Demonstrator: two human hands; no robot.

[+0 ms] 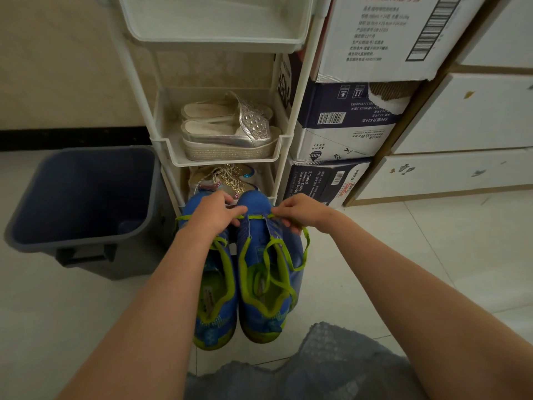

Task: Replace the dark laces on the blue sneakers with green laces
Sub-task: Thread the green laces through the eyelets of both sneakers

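Two blue sneakers with green trim stand side by side on the floor, toes away from me: the left sneaker (215, 301) and the right sneaker (266, 284). A green lace (259, 217) runs straight across the right sneaker near its toe, with loose ends trailing down over the tongue and the right side. My left hand (215, 213) pinches the lace at the left of that sneaker. My right hand (300, 213) pinches its other end at the right. No dark laces are in view.
A white shelf rack (173, 157) stands right behind the sneakers, holding silver platform sandals (230, 131) and glittery shoes (227, 177) below. A dark blue bin (83, 197) sits to the left. Stacked cardboard boxes (340, 140) and white drawers (461, 119) are at the right.
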